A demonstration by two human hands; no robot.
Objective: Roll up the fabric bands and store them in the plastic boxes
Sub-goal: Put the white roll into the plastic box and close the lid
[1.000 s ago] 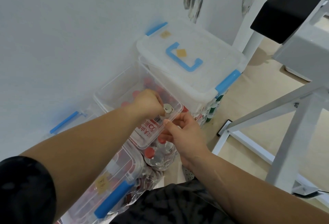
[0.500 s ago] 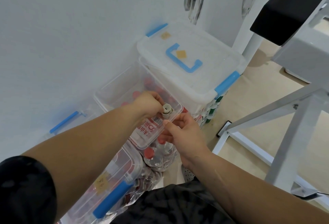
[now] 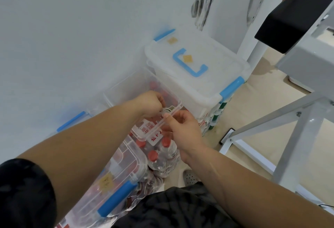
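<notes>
Left hand (image 3: 150,103): fingers curled round the rolled fabric band (image 3: 167,110), held just inside the front rim of the open clear box (image 3: 126,85). Right hand (image 3: 183,128): fingers curled at that rim, just beside the band; what they grip cannot be told. Red shapes (image 3: 153,85) show through the box walls, and beyond the fingers stands a lidded box (image 3: 214,55).

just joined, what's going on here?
A person is putting a rolled band into the open clear box by the wall. The left hand pinches the rolled band just inside the box's front rim and has not let go yet. The right hand is at that rim with its thumb on it; whether it grips the rim or a band end is unclear. A lidded box stands beside it, and red-capped bottles lie below.
</notes>
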